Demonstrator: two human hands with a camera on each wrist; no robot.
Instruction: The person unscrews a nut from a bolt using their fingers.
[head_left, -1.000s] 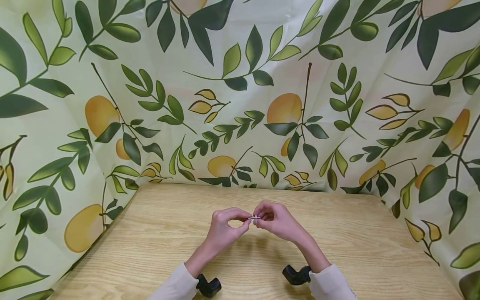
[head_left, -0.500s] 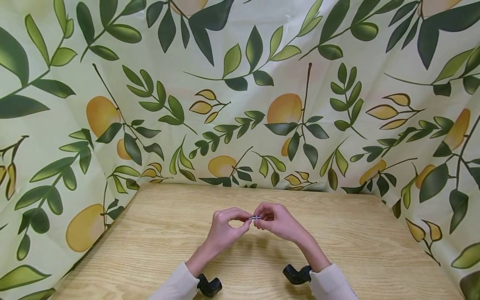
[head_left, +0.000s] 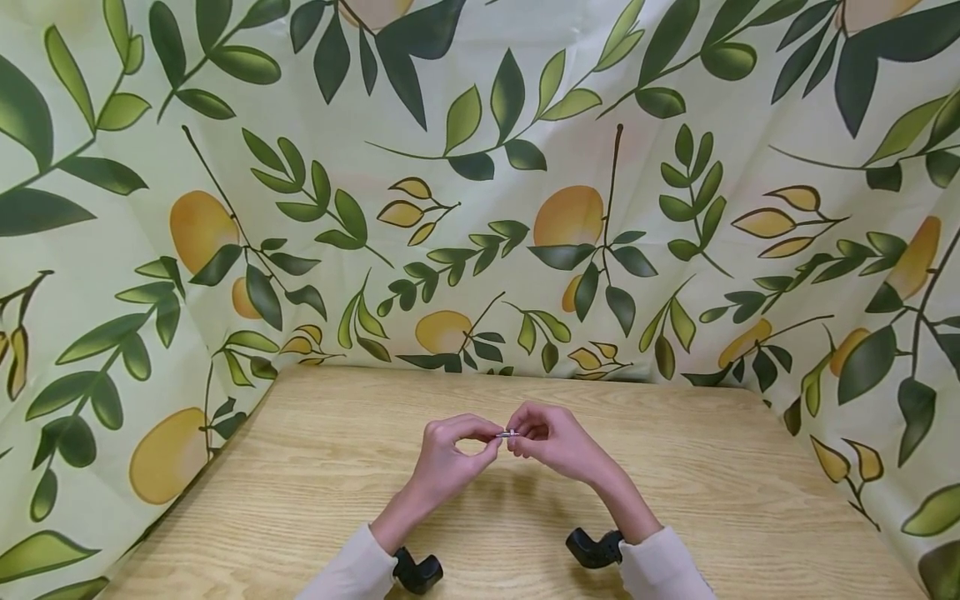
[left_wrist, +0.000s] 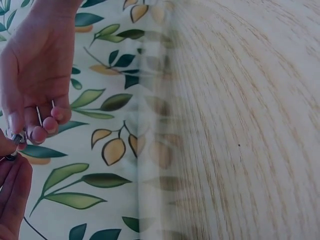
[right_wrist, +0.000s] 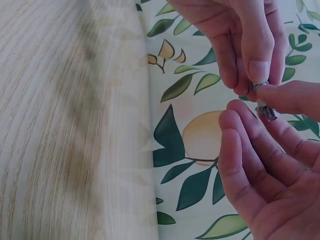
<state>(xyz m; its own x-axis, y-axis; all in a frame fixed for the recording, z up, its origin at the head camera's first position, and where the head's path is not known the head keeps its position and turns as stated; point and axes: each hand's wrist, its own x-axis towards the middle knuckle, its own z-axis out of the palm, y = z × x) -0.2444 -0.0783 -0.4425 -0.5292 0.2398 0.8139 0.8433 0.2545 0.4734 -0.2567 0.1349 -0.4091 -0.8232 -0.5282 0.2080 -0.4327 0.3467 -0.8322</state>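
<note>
1. Threaded metal piece (head_left: 507, 434), a tiny bright thing, sits between the two sets of fingertips, held up over the desk (head_left: 337, 475) and bridging the small gap from one hand to the other.

2. From where I stand, the left hand (head_left: 444, 457) pinches one end, thumb and forefinger meeting with a rounded opening behind them. The right hand (head_left: 561, 443) pinches the other end just opposite, its fingers drawn in narrow at the tip.

3. As for progress, I'd judge the work to be midway. The piece is off the desk, gripped from both sides and brought into line between the fingertips; letting go of it is not yet done. Whether it is one part or two being joined or parted, I can't tell, as the fingers cover too much.

4. Its long axis lies crosswise and close to level, running from the left fingertips straight toward the right ones.

5. Seen from above, the slimmer stretch points at the left fingers, while a wider collar (head_left: 512, 433) lies against the right fingertips. Close by the right thumb, a coarse threaded part (right_wrist: 270, 114) shows below it. Which end is the head, I couldn't say.
</note>
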